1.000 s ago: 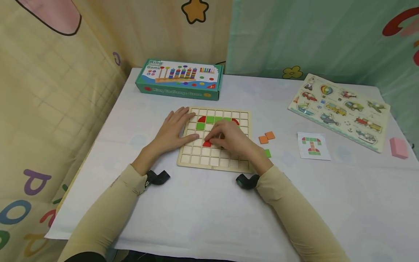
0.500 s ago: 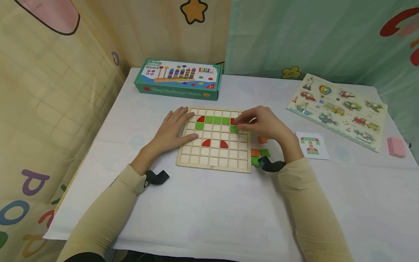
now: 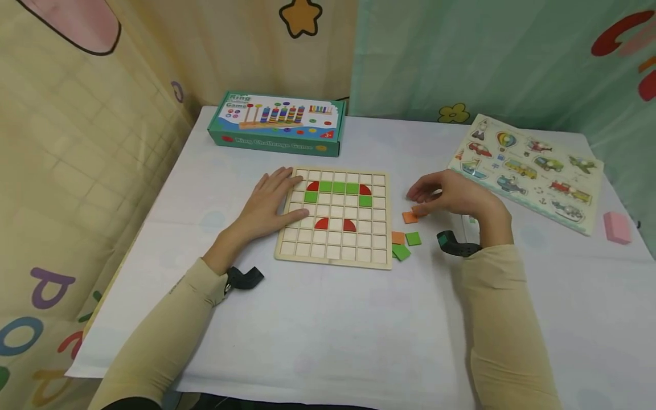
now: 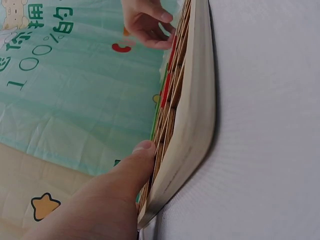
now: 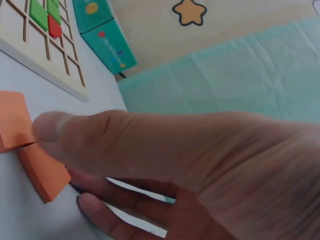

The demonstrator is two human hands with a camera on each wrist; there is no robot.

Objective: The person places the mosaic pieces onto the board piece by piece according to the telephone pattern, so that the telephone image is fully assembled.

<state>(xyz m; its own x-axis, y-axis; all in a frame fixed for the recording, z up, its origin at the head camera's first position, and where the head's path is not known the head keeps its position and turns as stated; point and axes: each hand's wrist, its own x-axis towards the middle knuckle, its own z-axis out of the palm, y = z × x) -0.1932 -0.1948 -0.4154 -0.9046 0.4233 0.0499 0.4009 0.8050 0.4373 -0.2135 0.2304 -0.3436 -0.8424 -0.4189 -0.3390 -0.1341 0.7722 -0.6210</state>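
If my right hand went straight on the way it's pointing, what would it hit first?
Your right hand would likely meet the orange square tiles beside its thumb, before the wooden grid board. Whether thumb and tiles already touch is unclear.

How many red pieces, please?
4 red quarter-round tiles on the wooden grid board: two flanking three green square tiles, two lower down. The left hand may hide others.

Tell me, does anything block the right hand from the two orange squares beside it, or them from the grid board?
Nothing visible: the right hand is beside the orange squares, and only tablecloth separates them from the grid board.
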